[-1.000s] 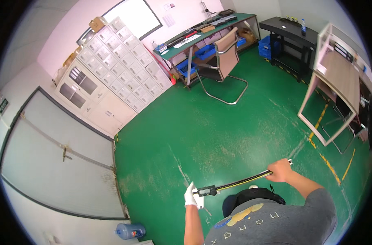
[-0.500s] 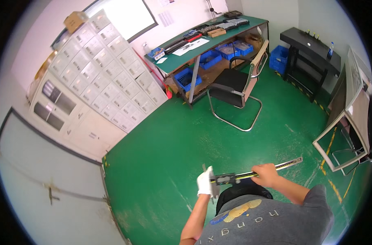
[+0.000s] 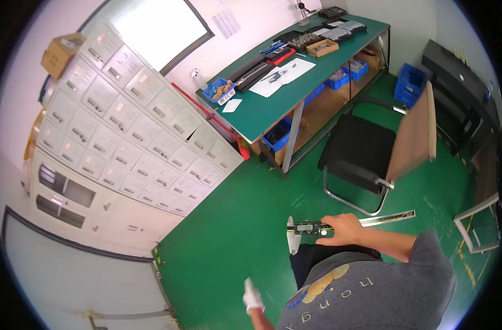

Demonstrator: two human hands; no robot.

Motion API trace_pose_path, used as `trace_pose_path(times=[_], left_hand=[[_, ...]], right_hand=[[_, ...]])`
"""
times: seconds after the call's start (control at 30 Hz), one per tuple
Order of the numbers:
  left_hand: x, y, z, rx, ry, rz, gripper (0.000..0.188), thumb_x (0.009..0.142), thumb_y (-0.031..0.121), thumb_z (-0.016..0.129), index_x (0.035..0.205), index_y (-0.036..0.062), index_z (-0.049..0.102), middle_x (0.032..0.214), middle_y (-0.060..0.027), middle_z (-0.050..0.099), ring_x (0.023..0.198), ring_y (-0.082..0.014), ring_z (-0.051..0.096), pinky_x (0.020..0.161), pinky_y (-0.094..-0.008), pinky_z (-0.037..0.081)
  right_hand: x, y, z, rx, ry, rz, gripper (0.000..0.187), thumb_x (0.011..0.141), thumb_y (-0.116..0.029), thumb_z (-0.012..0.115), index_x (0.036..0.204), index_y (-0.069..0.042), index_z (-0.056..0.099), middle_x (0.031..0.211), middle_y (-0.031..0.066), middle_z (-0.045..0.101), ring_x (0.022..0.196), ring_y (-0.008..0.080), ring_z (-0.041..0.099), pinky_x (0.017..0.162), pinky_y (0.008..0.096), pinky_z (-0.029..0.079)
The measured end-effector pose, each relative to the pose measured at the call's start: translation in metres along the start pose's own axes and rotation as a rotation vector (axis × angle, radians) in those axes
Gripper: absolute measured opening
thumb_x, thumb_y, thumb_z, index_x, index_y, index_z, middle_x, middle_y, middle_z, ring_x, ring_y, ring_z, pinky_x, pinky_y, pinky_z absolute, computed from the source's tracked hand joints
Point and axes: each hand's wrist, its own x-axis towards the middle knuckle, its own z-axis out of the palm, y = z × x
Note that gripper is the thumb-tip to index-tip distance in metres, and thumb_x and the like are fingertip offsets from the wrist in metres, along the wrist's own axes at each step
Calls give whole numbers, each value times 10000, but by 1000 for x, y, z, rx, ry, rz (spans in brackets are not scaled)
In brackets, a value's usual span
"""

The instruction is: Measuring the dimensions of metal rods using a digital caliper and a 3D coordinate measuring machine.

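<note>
My right hand [image 3: 343,230], bare, is wrapped round the beam of a large digital caliper [image 3: 307,228] in front of my waist. Its jaws point down at the left end and look closed together, with nothing seen between them. The long silver beam runs out past my hand to the right. My left hand [image 3: 253,298], in a white glove, hangs low and to the left, apart from the caliper. Its fingers look stretched out and it holds nothing that I can see.
Ahead stands a green-topped workbench [image 3: 251,124] with tools, papers and a blue bin [image 3: 218,91]. A black-seated chair [image 3: 358,146] stands before it. Grey lockers [image 3: 130,118] line the left, above a door [image 3: 69,275]. A dark table [image 3: 454,69] is at the right.
My left hand has let go of the caliper's jaw end and dropped down to the left. My right hand keeps hold of the caliper. The bench and chair appear closer.
</note>
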Motion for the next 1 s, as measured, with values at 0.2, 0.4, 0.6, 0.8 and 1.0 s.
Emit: trace_pose_path(times=[0.2,0.4,0.6,0.8,1.0], left_hand=[[85,-8,-31,-325,410,219,474,746,561,435,666,102,527,531,-3,452,409,-91,313,342,-289,240],[175,190,33,-738,-244,-261,520,699,625,431,452,168,407,374,37,310,310,-103,265,342,-299,322],[181,244,79,-1233,-249,-30,471,770,534,364,506,144,342,507,-9,389,446,-87,319,419,-326,301],[178,224,145,-1053,329,-291,279,774,438,352,700,207,491,786,-56,496,794,-223,440,685,-413,291],[160,303,198,-947,472,-174,286,779,439,348,776,179,466,860,-75,464,851,-224,415,731,-408,271]], right_hand=[[172,58,-46,-181,-89,-2,456,661,-508,577,890,-115,540,725,103,596,676,294,577,577,389,447],[347,110,-113,-325,18,86,390,672,-408,599,876,-92,498,729,115,576,690,300,564,589,407,436],[565,181,-194,-515,201,-158,307,707,-329,579,869,-91,472,800,105,517,736,305,536,617,411,423],[829,257,-211,-663,149,-330,298,718,-347,571,831,-83,493,762,90,548,723,292,558,584,406,434],[992,285,-169,-637,-49,-397,326,723,-357,574,914,-95,533,809,107,571,818,285,561,639,398,447]])
